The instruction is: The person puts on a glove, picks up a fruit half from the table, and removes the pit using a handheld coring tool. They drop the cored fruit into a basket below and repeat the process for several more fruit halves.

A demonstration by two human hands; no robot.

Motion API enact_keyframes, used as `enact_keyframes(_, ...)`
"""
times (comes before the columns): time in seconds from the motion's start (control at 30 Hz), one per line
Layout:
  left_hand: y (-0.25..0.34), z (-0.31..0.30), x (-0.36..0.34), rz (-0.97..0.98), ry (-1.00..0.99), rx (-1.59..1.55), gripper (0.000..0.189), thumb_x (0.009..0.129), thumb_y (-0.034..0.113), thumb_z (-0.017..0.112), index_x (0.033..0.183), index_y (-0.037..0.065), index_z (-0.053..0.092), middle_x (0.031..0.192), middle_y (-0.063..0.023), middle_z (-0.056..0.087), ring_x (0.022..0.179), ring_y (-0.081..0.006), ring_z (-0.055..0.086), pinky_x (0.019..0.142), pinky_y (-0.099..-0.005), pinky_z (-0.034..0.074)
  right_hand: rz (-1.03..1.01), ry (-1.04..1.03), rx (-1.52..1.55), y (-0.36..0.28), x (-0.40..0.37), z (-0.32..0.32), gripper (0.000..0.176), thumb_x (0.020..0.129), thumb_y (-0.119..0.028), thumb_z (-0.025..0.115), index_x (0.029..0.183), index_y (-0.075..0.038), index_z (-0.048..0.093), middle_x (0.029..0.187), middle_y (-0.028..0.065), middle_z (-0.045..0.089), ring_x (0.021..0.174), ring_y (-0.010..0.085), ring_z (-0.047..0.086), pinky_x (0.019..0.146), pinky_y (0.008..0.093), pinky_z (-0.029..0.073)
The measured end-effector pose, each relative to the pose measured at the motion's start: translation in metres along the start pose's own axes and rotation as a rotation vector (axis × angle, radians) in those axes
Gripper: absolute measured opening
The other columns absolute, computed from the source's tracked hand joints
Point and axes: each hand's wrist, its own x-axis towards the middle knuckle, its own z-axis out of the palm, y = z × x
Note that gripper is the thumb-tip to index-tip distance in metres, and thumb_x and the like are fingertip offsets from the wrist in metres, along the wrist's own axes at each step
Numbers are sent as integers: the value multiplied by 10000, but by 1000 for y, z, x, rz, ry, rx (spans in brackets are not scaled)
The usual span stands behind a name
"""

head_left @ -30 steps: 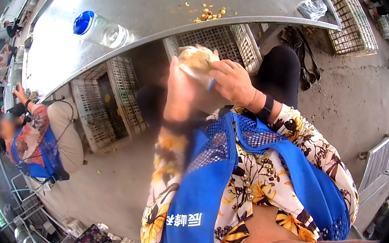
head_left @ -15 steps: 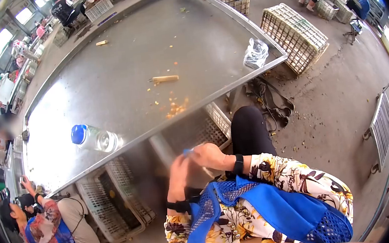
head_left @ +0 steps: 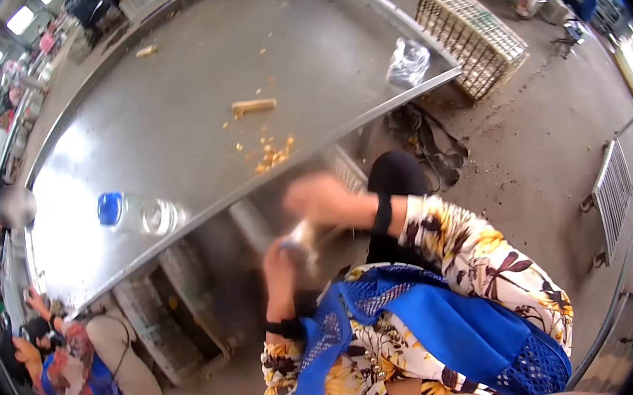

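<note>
Just off the near edge of the metal table (head_left: 188,95), my left hand (head_left: 278,273) is raised in front of my chest, with a small blurred pale and bluish item (head_left: 299,240) at its fingers. My right hand (head_left: 317,200) is above and to the right of it, smeared by motion, so its fingers cannot be made out. On the table lie a clear bottle with a blue cap (head_left: 139,212), a short wooden-looking stick (head_left: 254,106), a scatter of small yellowish bits (head_left: 273,156) and a crumpled clear plastic bag (head_left: 408,62).
A crate (head_left: 470,39) stands beyond the table's right corner. Other crates (head_left: 166,316) are beneath the near edge. A co-worker in a blue vest (head_left: 90,371) sits at the lower left. A metal rack (head_left: 611,191) stands at the right. Dark straps (head_left: 435,145) lie on the floor.
My hands, close together before, are now further apart, with the right one higher. The pale item shows more between them. The whole view has shifted slightly.
</note>
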Motion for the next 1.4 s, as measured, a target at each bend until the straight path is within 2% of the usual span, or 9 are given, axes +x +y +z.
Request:
enact_keyframes(0.03, 3, 0, -3, 50, 13, 29, 290, 858, 68, 369, 1011, -12, 602, 825, -58, 625, 711, -130, 578, 625, -254, 465, 105, -123, 1, -4, 24, -34, 201, 817, -194, 526, 655, -81, 562, 659, 130, 589, 620, 302, 591, 566, 436, 464)
enact_keyframes(0.13, 22, 0, -8, -27, -43, -140, 244, 875, 51, 436, 1036, -30, 599, 834, -20, 625, 710, -83, 573, 628, -204, 449, -58, 267, -286, 37, 97, -43, 92, 815, -132, 534, 814, -40, 543, 807, 114, 575, 795, 311, 578, 662, 415, 461)
enact_keyframes(0.33, -10, -4, 0, -32, 20, -229, 213, 883, 57, 463, 1027, -13, 603, 850, -16, 623, 710, -46, 561, 581, -163, 418, 72, -52, -393, 126, 182, -15, 418, 826, -58, 484, 1233, -30, 395, 1179, 160, 456, 1141, 313, 447, 912, 424, 420)
enact_keyframes(0.47, -13, -2, 1, -75, 117, -218, 261, 829, 91, 452, 1009, -2, 616, 752, -50, 627, 616, -99, 548, 529, -221, 421, 135, -214, -358, 164, 187, 17, 349, 832, -84, 498, 1176, -25, 483, 1175, 158, 492, 1142, 338, 460, 922, 411, 432)
enact_keyframes(0.73, -4, 7, 13, -105, -72, -265, 249, 872, 71, 443, 1063, -20, 575, 826, -29, 611, 675, -88, 582, 587, -213, 488, -337, -511, -372, 114, 125, -75, 100, 681, -81, 585, 756, -80, 650, 794, 123, 637, 787, 312, 612, 646, 377, 513)
enact_keyframes(0.9, -4, 15, 13, -156, -27, -158, 269, 852, 92, 435, 1031, -22, 599, 819, -56, 625, 686, -109, 576, 609, -224, 461, -18, -219, -989, 248, 124, -125, 303, 781, -257, 559, 1060, -145, 604, 1048, 59, 571, 1007, 247, 546, 695, 491, 469)
enact_keyframes(0.97, -12, 14, 15, -146, -13, -109, 284, 841, 104, 436, 1028, -25, 606, 843, -80, 636, 710, -132, 582, 635, -244, 464, 311, -367, -1064, 259, 111, -162, 341, 807, -285, 553, 1129, -173, 560, 1141, 38, 520, 1074, 230, 502, 739, 531, 447)
enact_keyframes(1.13, -10, 23, 18, -167, -8, -230, 225, 871, 54, 465, 1040, -12, 599, 842, -17, 621, 674, -49, 555, 580, -172, 433, 510, -493, -837, 292, 60, -192, 436, 844, -384, 503, 1190, -122, 546, 1204, 108, 528, 1138, 291, 494, 879, 477, 429)
enact_keyframes(1.4, -18, 22, 22, -152, -15, -92, 315, 823, 102, 430, 1059, -17, 602, 900, -72, 632, 780, -134, 585, 687, -255, 468, 586, -510, -853, 303, 52, -199, 519, 842, -460, 473, 1078, -24, 625, 1156, 193, 551, 1073, 357, 541, 903, 416, 439)
